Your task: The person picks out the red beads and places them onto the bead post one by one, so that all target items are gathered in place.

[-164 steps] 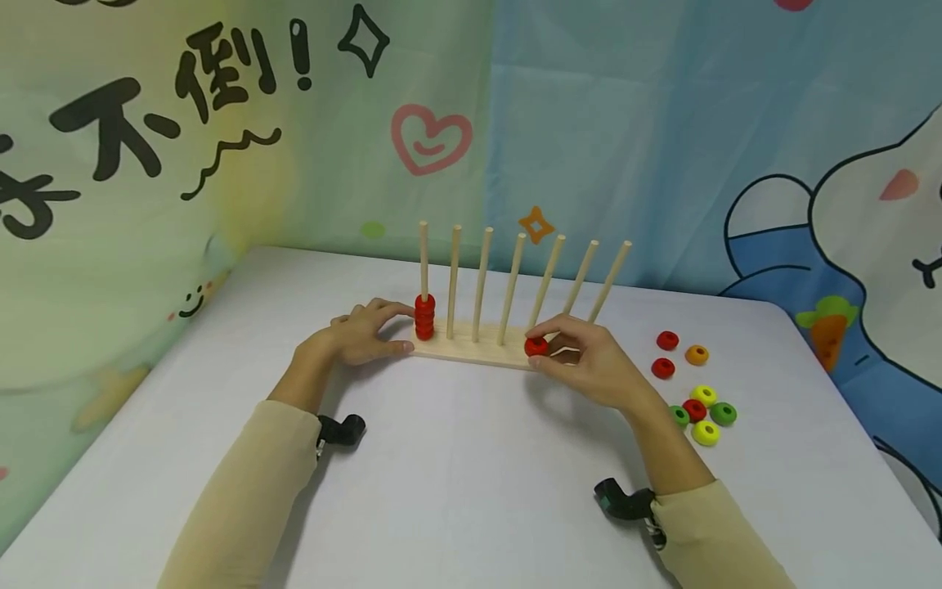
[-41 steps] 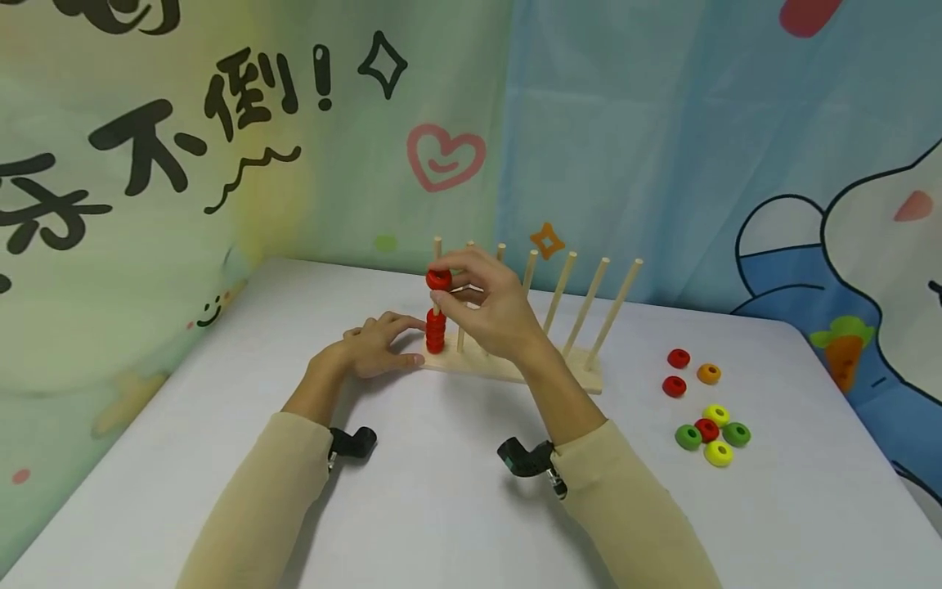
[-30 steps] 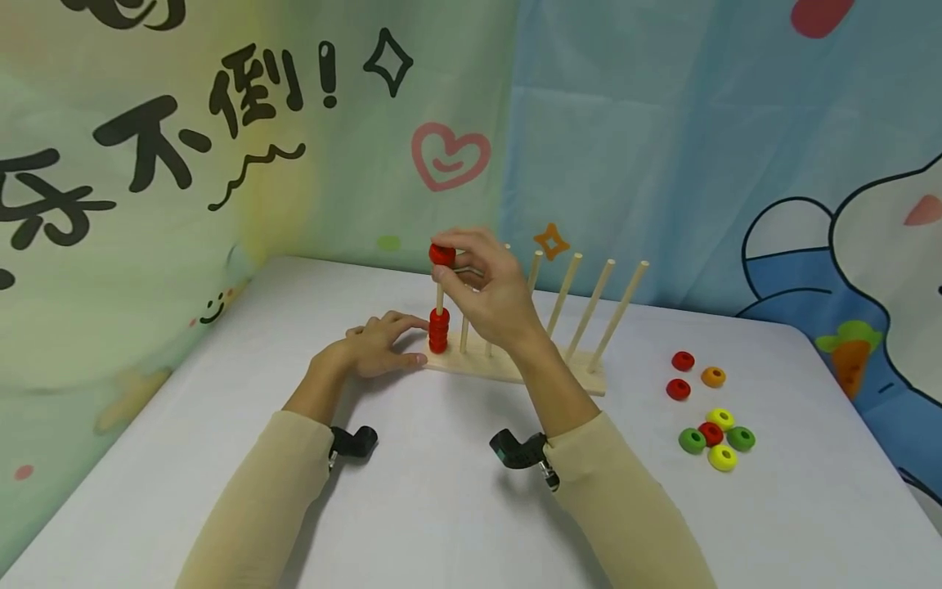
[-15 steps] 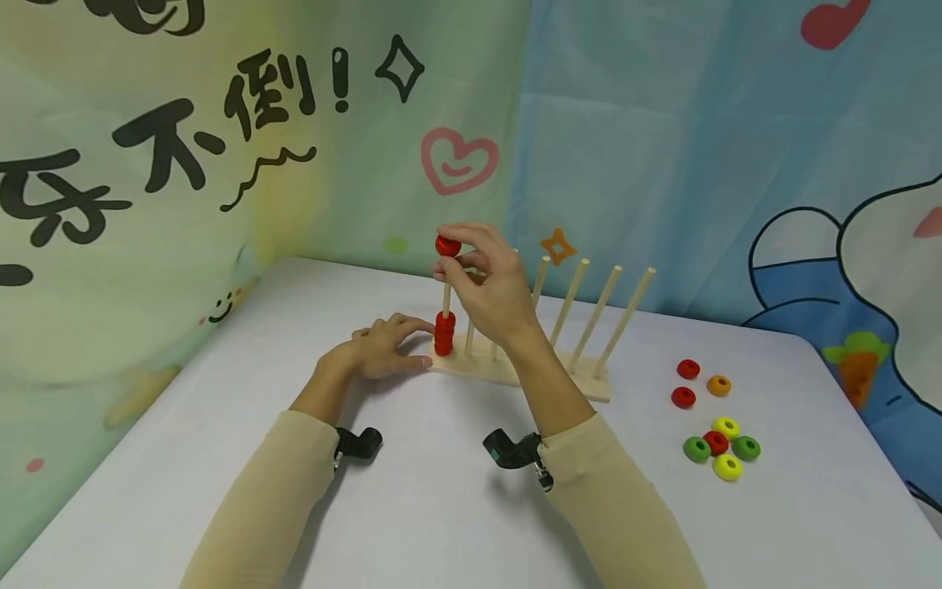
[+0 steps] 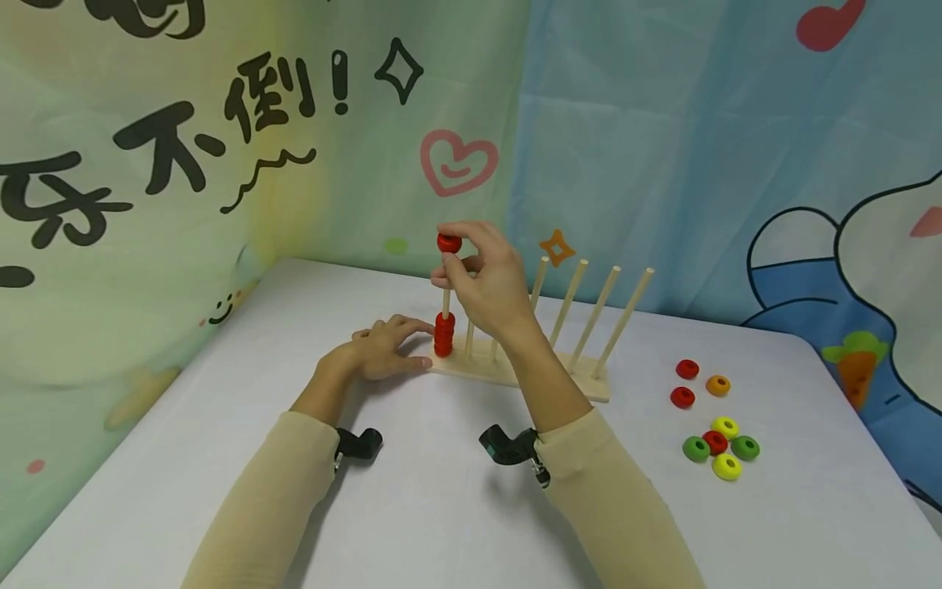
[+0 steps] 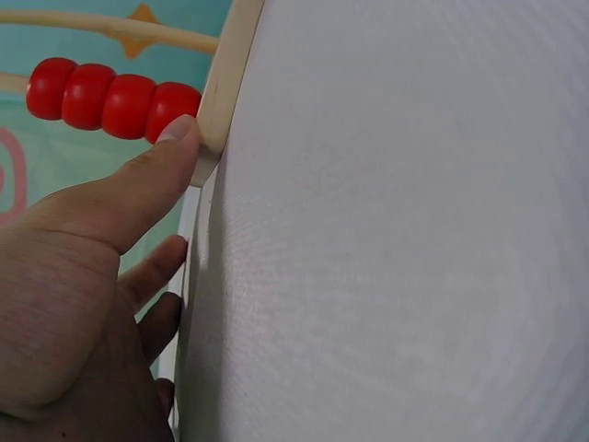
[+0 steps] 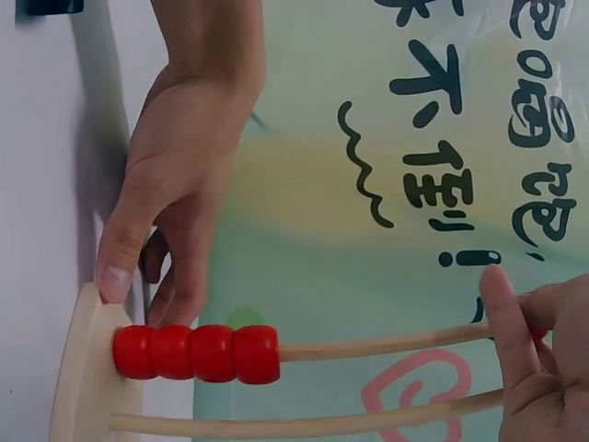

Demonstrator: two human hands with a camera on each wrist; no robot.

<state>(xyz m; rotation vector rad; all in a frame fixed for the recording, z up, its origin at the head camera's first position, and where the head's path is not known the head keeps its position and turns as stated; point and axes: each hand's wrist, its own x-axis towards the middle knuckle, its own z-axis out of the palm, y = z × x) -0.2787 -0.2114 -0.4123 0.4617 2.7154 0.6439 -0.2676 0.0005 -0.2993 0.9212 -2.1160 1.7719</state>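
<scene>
A pale wooden peg rack (image 5: 478, 370) with a row of upright pegs stands on the table. Its leftmost peg (image 7: 368, 350) carries a stack of several red beads (image 5: 444, 334). At the top of that peg, my right hand (image 5: 491, 282) pinches another red bead (image 5: 449, 243) between thumb and fingers; whether the peg tip is inside its hole is hidden. My left hand (image 5: 379, 348) rests at the rack's left end, thumb (image 6: 166, 170) touching the base beside the lowest bead, the other fingers loosely extended.
Right of the rack lie loose beads: two red (image 5: 688, 369) and an orange one (image 5: 718, 385), then a cluster of yellow (image 5: 727, 467), green (image 5: 696, 448) and red (image 5: 715, 442). A printed cloth (image 5: 625, 147) hangs behind the white table (image 5: 427, 507).
My right hand has carried the red bead from the rack's right half to the leftmost peg, then raised it to the peg's top. The left hand stays at the rack's end.
</scene>
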